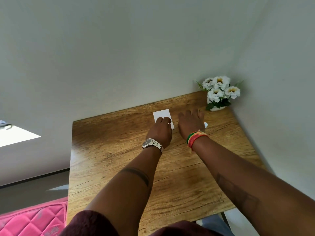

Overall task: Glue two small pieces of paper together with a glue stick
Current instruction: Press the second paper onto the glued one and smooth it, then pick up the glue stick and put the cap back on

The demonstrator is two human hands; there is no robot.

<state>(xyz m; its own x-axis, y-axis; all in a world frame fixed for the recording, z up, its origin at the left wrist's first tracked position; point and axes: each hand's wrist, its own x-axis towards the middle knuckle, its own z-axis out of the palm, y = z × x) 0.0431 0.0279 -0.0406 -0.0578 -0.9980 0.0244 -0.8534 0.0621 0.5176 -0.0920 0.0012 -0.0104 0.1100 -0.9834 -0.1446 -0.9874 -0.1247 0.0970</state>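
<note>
Your maroon sleeves (90,223) sit nearest the lens. White paper (162,114), plain and flat, lies far back on the wooden worktop (119,150); your left hand (159,132) presses its near edge, fingers curled down. Your right hand (190,124) rests just beside it, fingers spread flat, over a small white object (205,124). Potted flowers (219,92) stand in the corner.
</note>
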